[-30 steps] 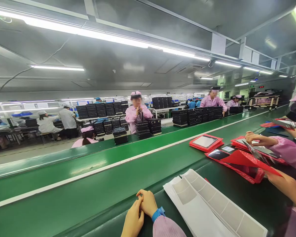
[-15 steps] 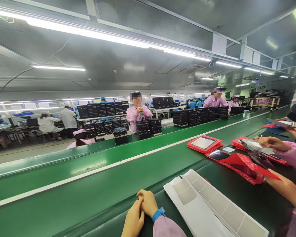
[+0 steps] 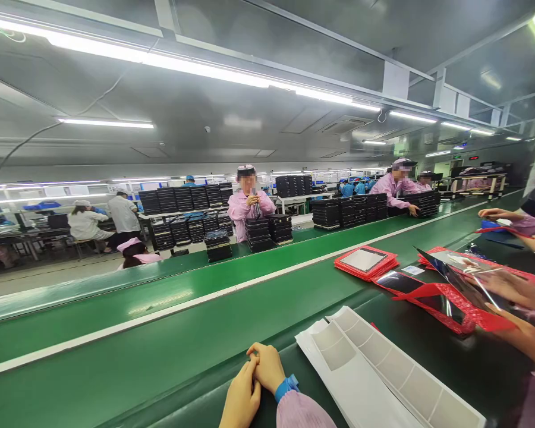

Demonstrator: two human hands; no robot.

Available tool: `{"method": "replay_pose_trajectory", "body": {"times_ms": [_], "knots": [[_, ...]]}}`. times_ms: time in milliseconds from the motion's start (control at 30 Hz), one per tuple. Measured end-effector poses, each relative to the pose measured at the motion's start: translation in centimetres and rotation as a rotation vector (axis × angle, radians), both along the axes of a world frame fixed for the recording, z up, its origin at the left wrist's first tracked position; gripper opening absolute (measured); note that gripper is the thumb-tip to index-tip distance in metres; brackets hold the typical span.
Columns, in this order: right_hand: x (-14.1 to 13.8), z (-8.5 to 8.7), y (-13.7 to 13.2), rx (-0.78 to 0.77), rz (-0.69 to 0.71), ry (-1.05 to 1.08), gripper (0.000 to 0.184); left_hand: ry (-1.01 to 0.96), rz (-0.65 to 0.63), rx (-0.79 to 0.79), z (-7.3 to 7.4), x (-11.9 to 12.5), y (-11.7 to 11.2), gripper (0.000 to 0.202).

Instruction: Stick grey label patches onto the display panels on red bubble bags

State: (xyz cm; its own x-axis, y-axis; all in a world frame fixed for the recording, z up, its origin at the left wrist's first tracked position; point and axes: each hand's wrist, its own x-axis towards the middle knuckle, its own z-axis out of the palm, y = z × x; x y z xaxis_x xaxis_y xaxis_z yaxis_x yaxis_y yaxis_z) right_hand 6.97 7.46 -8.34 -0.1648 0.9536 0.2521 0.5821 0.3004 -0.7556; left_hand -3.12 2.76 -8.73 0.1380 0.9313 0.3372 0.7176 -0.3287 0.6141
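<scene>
My left hand (image 3: 241, 395) and my right hand (image 3: 268, 367) rest together at the edge of the green work surface. The fingers of both are curled and pressed against each other, with no object seen in them. A blue wrist strap (image 3: 287, 387) circles my right wrist, below a pink sleeve. Just to the right of my hands lie white sheets (image 3: 361, 386) with a strip of greyish labels (image 3: 396, 362) on top. Neither hand touches the sheets.
A green conveyor belt (image 3: 169, 324) with a white line runs across. At right, a co-worker's hands hold a dark glossy panel (image 3: 457, 279) over a red bubble pouch (image 3: 463, 318). A red pouch stack (image 3: 365, 261) lies nearby. Black stacks (image 3: 258, 235) stand across the belt.
My hands have not moved. At right, the co-worker's dark panel is now raised and tilted over the pouch. Across the belt, a person in pink has shifted a black stack to the right.
</scene>
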Motion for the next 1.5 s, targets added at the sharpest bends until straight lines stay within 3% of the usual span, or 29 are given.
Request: {"method": "replay_pose_trajectory", "body": {"times_ms": [1500], "knots": [[-0.06,-0.47,0.40,0.022,0.000,-0.001,0.020,-0.019,-0.029,-0.016,-0.08,-0.05,0.05,0.042]]}}
